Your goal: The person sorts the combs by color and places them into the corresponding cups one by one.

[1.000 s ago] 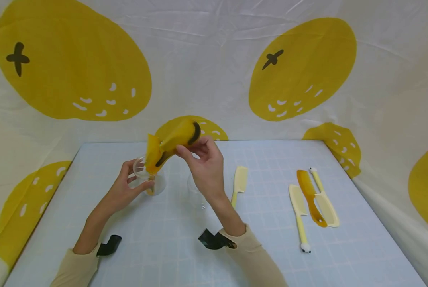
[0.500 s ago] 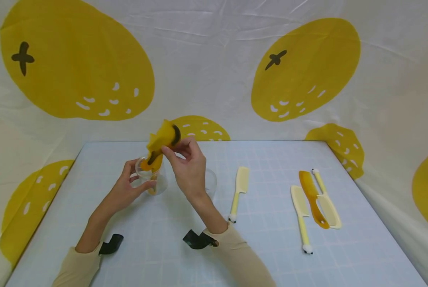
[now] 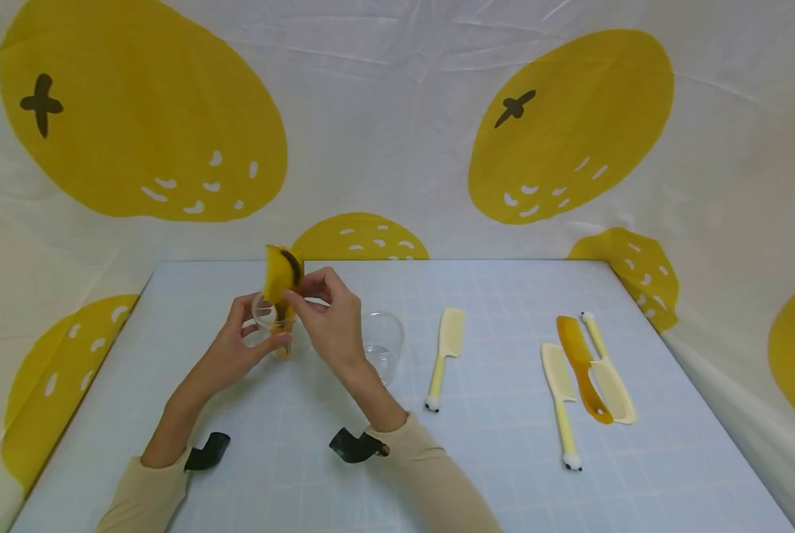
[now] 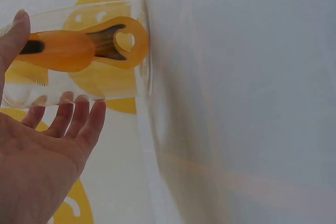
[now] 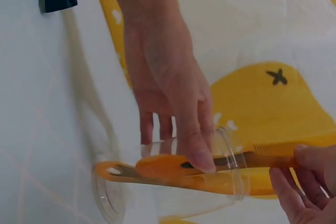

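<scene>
An orange comb (image 3: 280, 272) with a dark streak stands nearly upright, handle down, in a clear plastic cup (image 3: 263, 317). My left hand (image 3: 240, 340) grips that cup, thumb on the near side and fingers behind. My right hand (image 3: 297, 297) pinches the comb's toothed end above the rim. The left wrist view shows the comb's handle (image 4: 79, 51), with its heart-shaped hole, reaching the bottom of the cup (image 4: 79, 93). In the right wrist view the comb (image 5: 168, 170) lies inside the cup (image 5: 173, 198), with my left thumb across the wall.
A second clear cup (image 3: 383, 342) stands just right of my right hand. A cream comb (image 3: 445, 346) lies beyond it. Three more combs, two cream (image 3: 557, 391) (image 3: 609, 381) and one amber (image 3: 580, 366), lie at the right on the pale blue table (image 3: 491, 459).
The comb has swung from a slant to nearly upright and sunk deeper into the cup. My right hand moved left and down with it, uncovering the second cup. The left hand stayed.
</scene>
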The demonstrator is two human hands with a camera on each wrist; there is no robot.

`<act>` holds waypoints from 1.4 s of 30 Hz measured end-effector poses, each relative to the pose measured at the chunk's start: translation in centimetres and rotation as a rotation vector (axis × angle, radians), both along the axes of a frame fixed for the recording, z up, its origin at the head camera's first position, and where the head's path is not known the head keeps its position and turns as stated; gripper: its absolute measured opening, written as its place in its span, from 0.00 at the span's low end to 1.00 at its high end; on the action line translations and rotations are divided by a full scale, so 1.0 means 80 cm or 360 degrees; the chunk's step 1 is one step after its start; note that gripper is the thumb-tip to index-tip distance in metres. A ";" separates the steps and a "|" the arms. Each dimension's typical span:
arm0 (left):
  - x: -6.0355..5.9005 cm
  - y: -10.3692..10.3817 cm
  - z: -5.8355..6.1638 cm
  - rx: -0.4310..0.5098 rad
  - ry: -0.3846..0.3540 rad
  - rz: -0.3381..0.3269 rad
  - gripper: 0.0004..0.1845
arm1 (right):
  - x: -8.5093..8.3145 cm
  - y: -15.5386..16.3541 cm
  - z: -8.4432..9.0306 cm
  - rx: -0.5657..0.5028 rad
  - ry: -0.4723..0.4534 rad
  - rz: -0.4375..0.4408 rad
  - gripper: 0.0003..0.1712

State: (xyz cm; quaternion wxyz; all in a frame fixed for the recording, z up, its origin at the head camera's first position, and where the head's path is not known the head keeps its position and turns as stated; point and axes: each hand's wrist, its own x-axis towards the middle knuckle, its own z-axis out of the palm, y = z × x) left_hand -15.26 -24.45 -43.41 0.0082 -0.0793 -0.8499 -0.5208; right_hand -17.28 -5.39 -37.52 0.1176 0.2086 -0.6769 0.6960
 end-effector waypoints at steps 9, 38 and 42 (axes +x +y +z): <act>-0.001 0.002 0.000 0.0002 0.0001 -0.0019 0.42 | 0.000 0.002 -0.010 0.0216 -0.0136 0.0054 0.15; 0.000 0.000 0.001 -0.0020 -0.0024 0.0006 0.44 | 0.022 0.042 0.013 0.0337 0.0061 -0.0006 0.09; 0.000 -0.001 -0.001 -0.0032 -0.0024 0.0014 0.44 | 0.025 0.052 0.016 0.0347 0.0072 -0.0001 0.09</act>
